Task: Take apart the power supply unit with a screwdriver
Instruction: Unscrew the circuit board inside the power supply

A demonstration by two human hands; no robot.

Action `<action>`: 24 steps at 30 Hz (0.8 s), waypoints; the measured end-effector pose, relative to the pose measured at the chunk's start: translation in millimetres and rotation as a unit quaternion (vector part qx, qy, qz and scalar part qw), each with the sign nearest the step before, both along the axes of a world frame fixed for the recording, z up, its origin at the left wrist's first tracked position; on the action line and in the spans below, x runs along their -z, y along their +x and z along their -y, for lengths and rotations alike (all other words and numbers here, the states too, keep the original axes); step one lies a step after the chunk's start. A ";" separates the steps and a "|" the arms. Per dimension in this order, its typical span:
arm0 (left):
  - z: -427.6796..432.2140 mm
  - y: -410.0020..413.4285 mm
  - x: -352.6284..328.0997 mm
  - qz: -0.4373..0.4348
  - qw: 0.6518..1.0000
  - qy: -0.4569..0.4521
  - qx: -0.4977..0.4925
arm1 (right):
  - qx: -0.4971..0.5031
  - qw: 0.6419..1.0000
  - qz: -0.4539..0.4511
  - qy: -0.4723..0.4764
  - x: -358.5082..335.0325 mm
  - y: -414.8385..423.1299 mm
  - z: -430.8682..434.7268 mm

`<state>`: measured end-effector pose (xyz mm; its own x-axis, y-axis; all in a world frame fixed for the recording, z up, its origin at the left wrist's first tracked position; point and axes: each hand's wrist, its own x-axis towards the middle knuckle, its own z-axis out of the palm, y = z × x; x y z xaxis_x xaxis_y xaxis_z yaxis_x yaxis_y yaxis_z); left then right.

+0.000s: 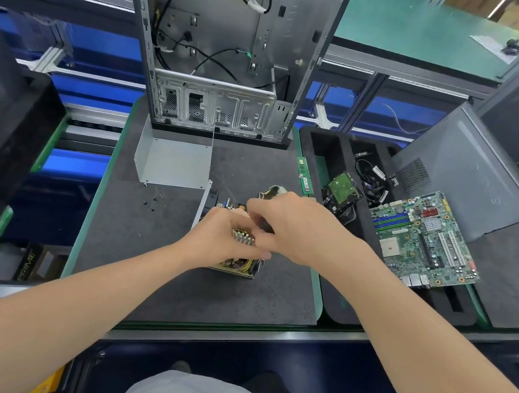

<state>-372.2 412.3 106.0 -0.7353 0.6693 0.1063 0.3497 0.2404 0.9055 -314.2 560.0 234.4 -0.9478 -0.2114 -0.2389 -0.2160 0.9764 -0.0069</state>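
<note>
- Nearest, low on the left under the counter (237,302), a dark box (32,265) bears the word "PRIME"; it is the only writing I can read.
- The left hand (222,241) lies on the power supply unit (237,264), its fingers (257,254) curled over the finned heat sink and the parts packed around it.
- The right hand (293,230) reaches in from the other side, fingers clenched round a dark handle, most likely the screwdriver (264,226); its tip is hidden.
- The power supply unit sits mid-counter on the dark mat with its lid off and its board and yellow wires bare.
- It probably handles as a dense, stiff block, heavy for its size.
- The sheet-metal walls look the safest hold, since the edges may be sharp and the soldered parts and wires are fragile.
- Small loose screws (152,202) lie just left of it and would roll if knocked.
- Beyond them rests the grey metal cover (173,162), light, rigid and with no label showing.
- To the right, a foam tray (321,145) holds a hard drive (342,187), with the motherboard (424,237) resting across its right side; their labels are too small to read.
- Farthest, the emptied computer case (225,43) stands upright, with cables hanging loose inside.
</note>
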 end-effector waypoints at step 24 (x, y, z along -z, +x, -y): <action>0.2 4.9 -1.4 0.001 1.000 0.016 0.003 | 0.003 0.997 0.029 -0.066 -4.6 3.4 5.1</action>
<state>-367.3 412.1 107.4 -0.7313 0.6705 0.1253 0.3487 0.2096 0.9135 -310.8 554.9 238.9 -0.9349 -0.2381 -0.2631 -0.2050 0.9676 -0.1471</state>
